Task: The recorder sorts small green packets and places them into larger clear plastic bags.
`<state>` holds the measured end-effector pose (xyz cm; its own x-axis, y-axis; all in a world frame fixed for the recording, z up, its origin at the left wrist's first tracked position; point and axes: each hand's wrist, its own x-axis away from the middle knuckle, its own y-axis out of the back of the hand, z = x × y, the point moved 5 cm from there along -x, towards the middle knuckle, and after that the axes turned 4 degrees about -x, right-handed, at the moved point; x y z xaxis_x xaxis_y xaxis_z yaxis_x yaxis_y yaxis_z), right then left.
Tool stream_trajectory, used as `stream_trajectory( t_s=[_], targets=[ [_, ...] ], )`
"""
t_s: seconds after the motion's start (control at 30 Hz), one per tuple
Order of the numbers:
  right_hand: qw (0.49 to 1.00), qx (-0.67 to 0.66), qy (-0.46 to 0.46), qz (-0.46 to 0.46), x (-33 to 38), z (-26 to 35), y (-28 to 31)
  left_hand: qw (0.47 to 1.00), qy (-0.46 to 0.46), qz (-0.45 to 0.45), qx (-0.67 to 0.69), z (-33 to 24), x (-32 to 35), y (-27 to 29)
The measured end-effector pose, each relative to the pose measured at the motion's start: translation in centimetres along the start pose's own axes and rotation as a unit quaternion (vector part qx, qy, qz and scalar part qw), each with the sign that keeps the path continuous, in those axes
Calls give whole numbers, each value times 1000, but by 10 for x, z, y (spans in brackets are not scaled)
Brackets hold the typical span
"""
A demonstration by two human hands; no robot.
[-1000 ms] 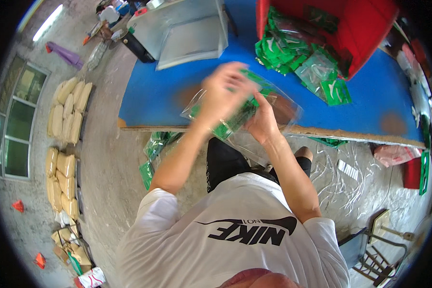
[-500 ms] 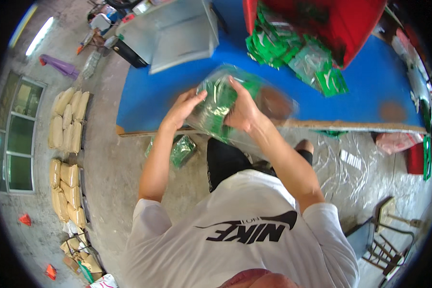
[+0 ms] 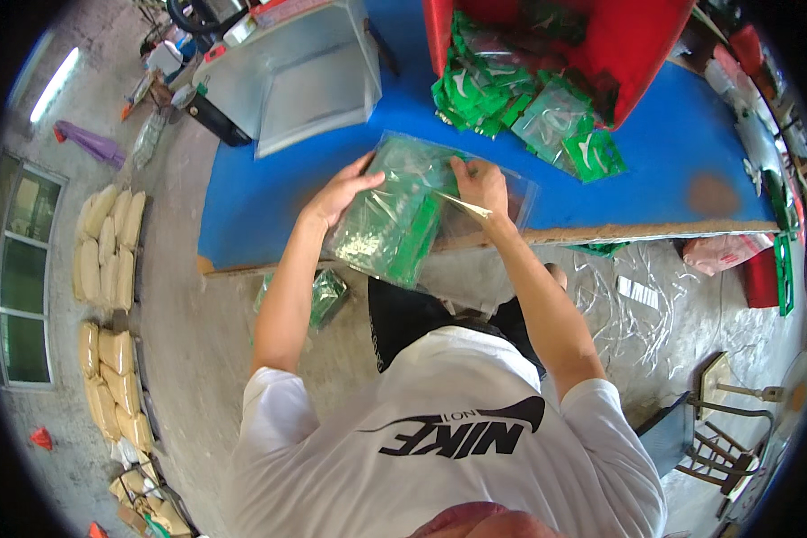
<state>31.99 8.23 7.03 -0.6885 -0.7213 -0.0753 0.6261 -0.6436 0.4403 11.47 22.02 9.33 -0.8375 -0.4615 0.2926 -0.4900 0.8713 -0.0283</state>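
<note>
Seen from above, a person in a white T-shirt [image 3: 332,466] stands at a blue-topped desk [image 3: 287,202], both bare hands on a clear plastic bag [image 3: 359,229] packed with flat green packets. The bag is held tilted over the desk's worn front edge, its lower end reaching past it toward the person. The left hand [image 3: 342,195] grasps the bag's left side, thumb on top. The right hand [image 3: 482,188] has its fingers bent and pinching the clear film at the upper right, where a shiny fold shows. Beyond the right hand, a red bin [image 3: 647,63] lies tipped on its side, loose green packets [image 3: 484,90] spilling from its mouth onto the desk. Beyond the left hand stands a translucent plastic box [image 3: 318,99]. White strips [image 3: 637,336] litter the concrete floor [image 3: 211,359].
</note>
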Motion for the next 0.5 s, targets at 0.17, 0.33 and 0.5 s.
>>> stream_trajectory(
  t_s=[0.17,0.33,0.5],
  targets=[
    [996,82,33,-11,-6,8,-12,997,39,-22,61,-6,0,-17],
    [998,19,59,19,20,-3,15,985,-24,-142,-96,-10,11,-8],
    [993,26,111,18,44,34,1,982,7,-97,-161,-20,13,-12]
  ],
)
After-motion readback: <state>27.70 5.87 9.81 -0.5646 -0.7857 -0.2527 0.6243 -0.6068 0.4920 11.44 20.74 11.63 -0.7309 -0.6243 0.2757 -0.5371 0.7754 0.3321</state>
